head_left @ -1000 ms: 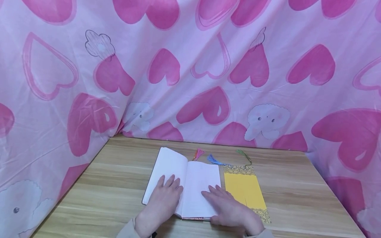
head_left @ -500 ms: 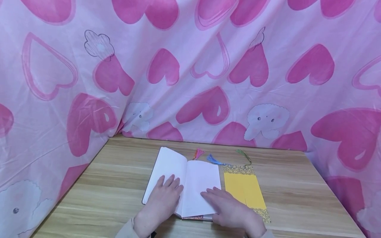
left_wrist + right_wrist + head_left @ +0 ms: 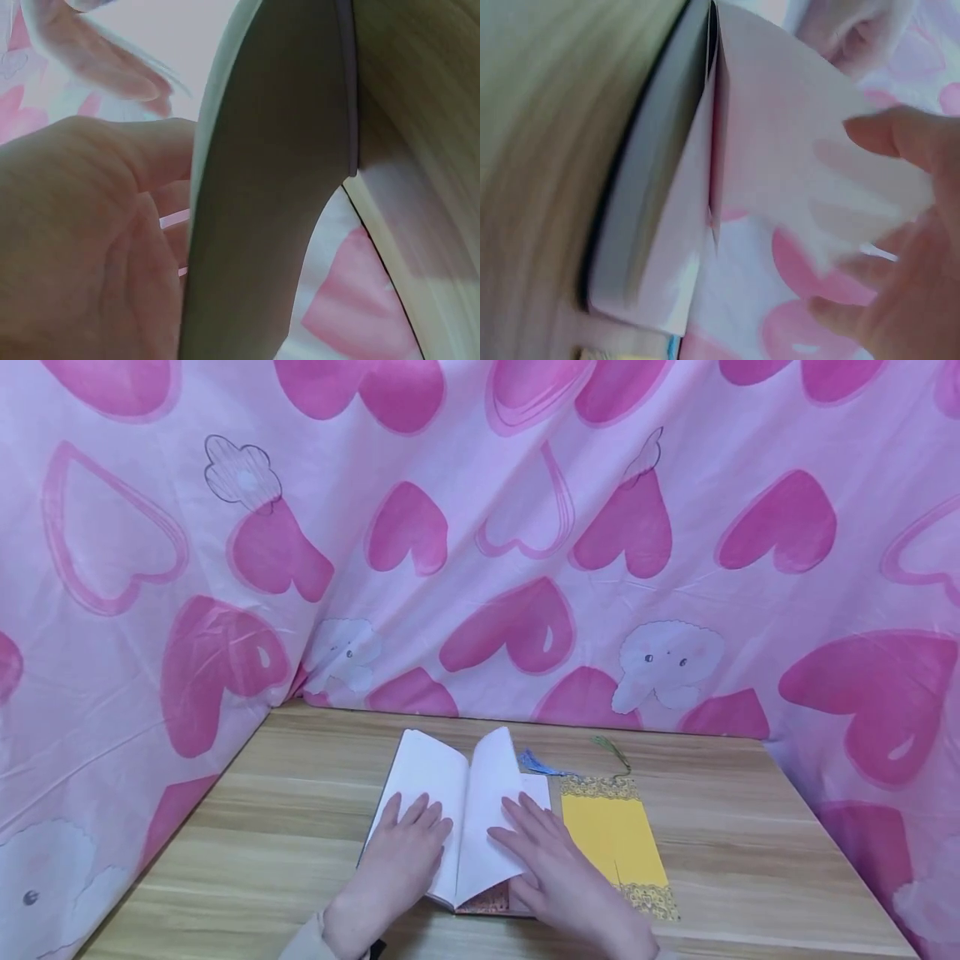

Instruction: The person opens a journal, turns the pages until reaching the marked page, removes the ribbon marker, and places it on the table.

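Observation:
An open notebook (image 3: 431,760) with blank white pages lies on the table. My left hand (image 3: 405,852) rests on its left page, fingers extended. In the left wrist view the notebook's dark cover (image 3: 262,195) stands out beside that hand. My right hand (image 3: 547,860) is at a raised right-hand page (image 3: 487,793), straight fingers over its face and thumb low at its outer edge. The right wrist view shows this page (image 3: 780,127) lifted away from the page stack (image 3: 641,202), finger shapes showing through it. A reddish patterned strip (image 3: 487,900) shows under the lifted page.
Right of the notebook lies a yellow card (image 3: 615,835) with patterned lace-like bands at both ends. A blue tassel (image 3: 542,764) and a green tassel (image 3: 615,752) lie behind. Pink heart-printed cloth (image 3: 480,527) surrounds the wooden table (image 3: 247,827).
The right page has risen and swung leftward, with my right hand moving left and up along with it. The raised page now hides the pink tassel. My left hand has shifted slightly left.

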The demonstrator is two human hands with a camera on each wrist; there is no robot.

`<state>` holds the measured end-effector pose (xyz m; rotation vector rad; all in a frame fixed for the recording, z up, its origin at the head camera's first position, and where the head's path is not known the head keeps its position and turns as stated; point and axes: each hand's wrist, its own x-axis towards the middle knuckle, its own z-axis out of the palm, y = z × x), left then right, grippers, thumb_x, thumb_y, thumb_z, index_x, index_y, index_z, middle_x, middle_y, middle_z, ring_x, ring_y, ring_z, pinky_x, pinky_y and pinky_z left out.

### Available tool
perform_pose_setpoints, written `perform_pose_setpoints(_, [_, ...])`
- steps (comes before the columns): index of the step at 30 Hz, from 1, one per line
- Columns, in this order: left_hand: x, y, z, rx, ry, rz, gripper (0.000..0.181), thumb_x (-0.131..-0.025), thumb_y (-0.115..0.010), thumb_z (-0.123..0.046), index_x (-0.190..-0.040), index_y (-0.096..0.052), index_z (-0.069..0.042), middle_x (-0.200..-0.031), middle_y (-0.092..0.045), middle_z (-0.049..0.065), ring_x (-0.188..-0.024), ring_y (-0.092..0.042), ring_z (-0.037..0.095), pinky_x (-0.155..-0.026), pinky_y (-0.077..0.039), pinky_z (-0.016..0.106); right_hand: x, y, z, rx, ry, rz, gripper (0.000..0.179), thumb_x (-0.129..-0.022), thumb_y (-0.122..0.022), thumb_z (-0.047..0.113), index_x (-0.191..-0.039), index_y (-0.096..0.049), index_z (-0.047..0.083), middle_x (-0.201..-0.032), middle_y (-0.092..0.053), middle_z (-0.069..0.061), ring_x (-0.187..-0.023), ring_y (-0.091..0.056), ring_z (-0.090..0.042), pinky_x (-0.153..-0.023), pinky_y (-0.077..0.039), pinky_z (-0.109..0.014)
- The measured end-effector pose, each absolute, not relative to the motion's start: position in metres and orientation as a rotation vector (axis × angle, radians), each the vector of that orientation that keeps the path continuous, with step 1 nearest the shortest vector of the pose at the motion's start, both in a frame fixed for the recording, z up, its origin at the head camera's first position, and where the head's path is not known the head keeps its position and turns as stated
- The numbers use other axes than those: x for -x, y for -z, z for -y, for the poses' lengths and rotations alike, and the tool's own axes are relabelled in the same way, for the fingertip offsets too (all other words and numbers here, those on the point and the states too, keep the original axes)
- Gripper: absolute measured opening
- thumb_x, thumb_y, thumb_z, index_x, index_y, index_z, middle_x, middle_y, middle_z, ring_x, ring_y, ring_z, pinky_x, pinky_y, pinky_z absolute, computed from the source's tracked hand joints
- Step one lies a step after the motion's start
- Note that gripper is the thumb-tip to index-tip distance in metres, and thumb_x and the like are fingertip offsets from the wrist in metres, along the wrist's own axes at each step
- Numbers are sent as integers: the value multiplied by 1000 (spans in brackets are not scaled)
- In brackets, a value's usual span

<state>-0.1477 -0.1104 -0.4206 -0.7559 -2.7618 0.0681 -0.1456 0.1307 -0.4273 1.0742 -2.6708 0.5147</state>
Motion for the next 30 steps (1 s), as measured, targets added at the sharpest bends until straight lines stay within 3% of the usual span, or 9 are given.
perform_pose_setpoints(4, [148, 417, 114, 720, -46, 2769, 26, -85, -72, -23, -109, -68, -13, -120, -63, 8, -123, -52, 32, -105, -30, 64, 145, 431, -122, -982, -708, 2564, 59, -67, -77, 6, -125, -64, 13, -157, -28, -16, -145, -19, -39, -109, -25, -64])
perform_pose_setpoints(6, [149, 415, 116, 703, -27, 2785, 27, -84, -73, -22, -109, -68, -13, -121, -63, 9, -123, -51, 34, -105, -28, 66, 143, 432, -115, -889, -858, 2543, 64, -68, -78, 3, -129, -61, 14, -160, -20, -14, -146, -16, -38, -107, -26, -67])
perform_pose_setpoints(10, [149, 409, 121, 683, 2, 2816, 35, -82, -76, -21, -114, -67, -12, -124, -62, 10, -125, -50, 35, -106, -28, 65, 138, 434, -96, -672, -1247, 2516, 76, -82, -75, 7, -149, -40, 15, -161, -18, -9, -143, -27, -33, -102, -36, -64])
perform_pose_setpoints(13, [149, 406, 126, 682, 54, 2831, 43, -81, -77, -19, -121, -65, -12, -124, -63, 12, -124, -51, 34, -106, -32, 61, 138, 434, -81, -589, -1667, 2461, 79, -90, -66, 5, -155, -23, 15, -157, -28, -8, -137, -38, -29, -102, -43, -50])
perform_pose_setpoints(15, [149, 404, 129, 686, 99, 2834, 49, -80, -78, -18, -126, -62, -11, -123, -64, 13, -122, -54, 32, -105, -36, 58, 139, 434, -71, -579, -1926, 2399, 76, -92, -57, -4, -156, -20, 12, -155, -32, -12, -134, -42, -31, -102, -44, -41])
perform_pose_setpoints(17, [148, 402, 131, 690, 159, 2829, 52, -81, -78, -17, -129, -60, -10, -121, -65, 14, -119, -57, 30, -102, -40, 56, 139, 434, -62, -546, -2062, 2394, 74, -92, -51, -6, -156, -20, 13, -155, -33, -11, -134, -43, -31, -103, -43, -37])
perform_pose_setpoints(21, [147, 397, 133, 693, 216, 2816, 55, -83, -78, -19, -133, -58, -11, -117, -66, 13, -114, -60, 27, -99, -44, 55, 139, 433, -49, -504, -2062, 2453, 70, -91, -46, -6, -154, -27, 14, -156, -32, -8, -137, -38, -30, -104, -40, -40])
perform_pose_setpoints(25, [145, 392, 133, 690, 205, 2819, 54, -83, -77, -16, -134, -58, -11, -116, -67, 12, -113, -61, 27, -98, -45, 54, 139, 434, -45, -497, -1974, 2569, 62, -93, -51, -1, -151, -37, 17, -157, -30, -6, -142, -30, -30, -107, -36, -48])
perform_pose_setpoints(30, [142, 386, 131, 721, 143, 2764, 55, -83, -75, -8, -135, -56, -9, -120, -65, 13, -114, -60, 27, -96, -48, 51, 139, 437, -47, -474, -1893, 2783, 61, -95, -60, 13, -149, -39, 33, -157, -28, 5, -144, -27, -26, -107, -36, -52])
